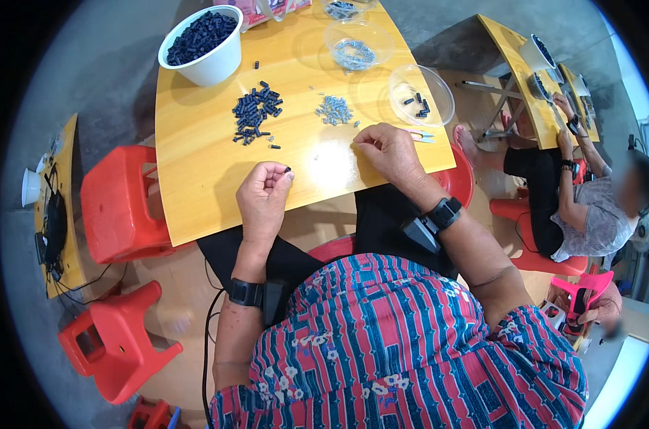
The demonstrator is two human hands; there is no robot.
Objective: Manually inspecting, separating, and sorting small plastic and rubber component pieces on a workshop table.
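Over the near part of the yellow table (196, 193), my left hand (262, 199) pinches a small black cylindrical piece (289, 170) between thumb and forefinger. Farther off lies a loose pile of similar black pieces (253, 113). My right hand (389, 151) is closed in a pinch just above the tabletop; whatever its fingertips hold is too small to make out. It is nearest to a heap of tiny silvery parts (334, 109). Beside it on the right lies a pair of thread snips (420, 136), partly hidden. One tiny pale part (316, 156) rests between my hands.
A white tub (213, 70) full of black pieces stands at the back left. Clear bowls line the right side: one (446, 89) with several black pieces, another (389, 43) with silvery parts. Red stools (117, 207) stand left. Another person (596, 207) works at a table right.
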